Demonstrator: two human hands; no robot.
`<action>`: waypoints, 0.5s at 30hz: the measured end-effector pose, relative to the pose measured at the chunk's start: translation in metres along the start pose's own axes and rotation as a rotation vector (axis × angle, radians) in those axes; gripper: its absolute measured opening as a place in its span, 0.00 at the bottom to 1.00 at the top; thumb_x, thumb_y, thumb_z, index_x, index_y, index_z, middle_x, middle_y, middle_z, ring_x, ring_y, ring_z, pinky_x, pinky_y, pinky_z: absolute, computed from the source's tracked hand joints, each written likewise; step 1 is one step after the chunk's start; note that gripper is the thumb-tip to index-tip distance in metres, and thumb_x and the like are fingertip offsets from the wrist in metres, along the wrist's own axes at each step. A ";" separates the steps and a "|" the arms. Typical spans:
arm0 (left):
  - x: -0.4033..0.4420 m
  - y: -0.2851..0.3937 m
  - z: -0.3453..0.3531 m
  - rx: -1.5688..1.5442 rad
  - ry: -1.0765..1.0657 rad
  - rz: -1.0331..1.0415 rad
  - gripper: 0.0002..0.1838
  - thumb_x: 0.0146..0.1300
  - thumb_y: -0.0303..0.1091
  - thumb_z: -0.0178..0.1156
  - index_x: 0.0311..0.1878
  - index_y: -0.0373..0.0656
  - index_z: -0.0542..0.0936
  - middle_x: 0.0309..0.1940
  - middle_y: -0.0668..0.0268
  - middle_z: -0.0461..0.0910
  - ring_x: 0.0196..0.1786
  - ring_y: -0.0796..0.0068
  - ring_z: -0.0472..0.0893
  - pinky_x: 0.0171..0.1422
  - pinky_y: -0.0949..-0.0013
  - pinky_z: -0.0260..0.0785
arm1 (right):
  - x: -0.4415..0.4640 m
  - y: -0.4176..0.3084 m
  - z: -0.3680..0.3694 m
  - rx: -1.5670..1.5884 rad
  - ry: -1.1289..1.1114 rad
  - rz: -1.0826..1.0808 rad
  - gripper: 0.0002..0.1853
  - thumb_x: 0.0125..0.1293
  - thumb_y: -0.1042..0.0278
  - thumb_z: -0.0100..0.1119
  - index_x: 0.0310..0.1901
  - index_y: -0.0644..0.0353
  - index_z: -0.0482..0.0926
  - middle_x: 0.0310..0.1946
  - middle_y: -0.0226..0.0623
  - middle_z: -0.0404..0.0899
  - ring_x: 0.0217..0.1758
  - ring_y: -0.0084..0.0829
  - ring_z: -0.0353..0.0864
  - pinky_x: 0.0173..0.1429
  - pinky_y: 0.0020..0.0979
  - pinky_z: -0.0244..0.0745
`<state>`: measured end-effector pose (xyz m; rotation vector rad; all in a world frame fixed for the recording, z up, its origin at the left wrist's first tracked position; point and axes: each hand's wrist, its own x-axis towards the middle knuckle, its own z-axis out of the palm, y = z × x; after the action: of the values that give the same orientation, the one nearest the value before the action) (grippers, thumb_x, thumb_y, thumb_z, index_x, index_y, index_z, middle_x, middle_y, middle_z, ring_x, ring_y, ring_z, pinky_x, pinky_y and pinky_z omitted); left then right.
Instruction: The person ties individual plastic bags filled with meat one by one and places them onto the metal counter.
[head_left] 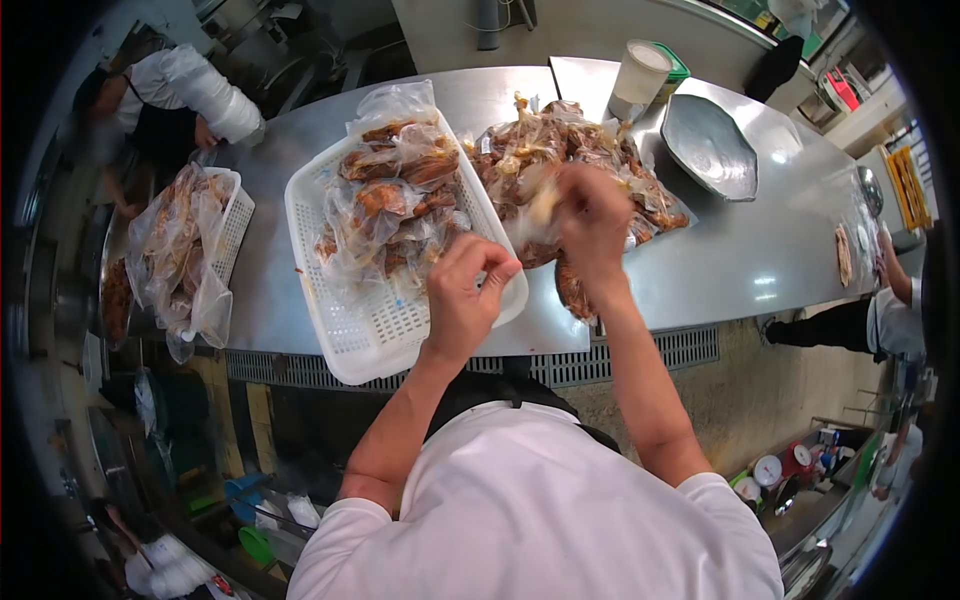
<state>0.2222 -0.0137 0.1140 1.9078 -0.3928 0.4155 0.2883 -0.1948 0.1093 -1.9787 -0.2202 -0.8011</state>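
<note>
My left hand [466,295] is over the right edge of a white perforated plastic basket [345,340], thumb and fingertips pinched together; anything between them is too small to make out. In the basket lie several browned, cooked meat pieces in clear plastic bags [385,205]. My right hand [592,215] is closed, above the near side of a pile of similar bagged meat pieces [565,130]. A blurred, pale yellowish end and clear plastic of a bagged meat piece [540,205] show at its fingers. Below my right wrist is another dark brown piece [573,290].
On the steel table [700,260] are a metal tray [710,145], a white tub [640,75] and a green container [675,70]. At left, a person [165,100] stands by another basket of bagged meat [190,240]. Another person [895,300] is at the right end.
</note>
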 end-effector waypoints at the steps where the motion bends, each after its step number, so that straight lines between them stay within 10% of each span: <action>1: 0.004 -0.005 -0.004 0.002 0.010 -0.002 0.08 0.59 0.24 0.72 0.36 0.36 0.80 0.32 0.63 0.80 0.34 0.71 0.79 0.39 0.69 0.72 | 0.015 0.005 -0.001 -0.034 0.089 0.023 0.10 0.52 0.84 0.63 0.37 0.62 0.81 0.35 0.38 0.85 0.41 0.40 0.83 0.45 0.37 0.77; 5: 0.031 -0.050 -0.032 0.076 0.089 -0.066 0.14 0.57 0.22 0.71 0.46 0.38 0.83 0.36 0.63 0.81 0.34 0.70 0.81 0.39 0.69 0.76 | 0.041 0.059 0.004 -0.321 -0.027 -0.036 0.12 0.56 0.81 0.64 0.43 0.60 0.84 0.47 0.39 0.85 0.55 0.43 0.81 0.57 0.40 0.77; 8: 0.085 -0.150 -0.065 0.073 0.150 -0.089 0.22 0.57 0.21 0.68 0.57 0.42 0.83 0.38 0.61 0.82 0.37 0.72 0.82 0.42 0.66 0.78 | 0.009 0.141 0.037 -0.623 -0.604 0.005 0.28 0.64 0.73 0.66 0.67 0.52 0.77 0.77 0.46 0.62 0.75 0.62 0.64 0.78 0.51 0.63; 13: 0.205 -0.260 -0.131 0.420 0.202 -0.225 0.30 0.57 0.25 0.68 0.65 0.49 0.80 0.52 0.54 0.83 0.49 0.58 0.84 0.56 0.55 0.77 | 0.032 0.062 0.062 -0.536 -0.541 0.170 0.19 0.63 0.67 0.68 0.56 0.57 0.84 0.75 0.47 0.66 0.76 0.62 0.62 0.74 0.63 0.62; 15: 0.240 -0.284 -0.136 0.568 0.050 -0.406 0.45 0.57 0.33 0.69 0.79 0.56 0.64 0.64 0.51 0.77 0.65 0.44 0.77 0.75 0.51 0.64 | 0.034 0.044 0.089 -0.068 -0.516 0.194 0.22 0.61 0.64 0.71 0.57 0.57 0.84 0.74 0.46 0.67 0.77 0.62 0.61 0.74 0.69 0.60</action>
<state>0.5501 0.1958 0.0396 2.4500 0.1742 0.3194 0.3745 -0.1500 0.0699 -2.2032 -0.2977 -0.1644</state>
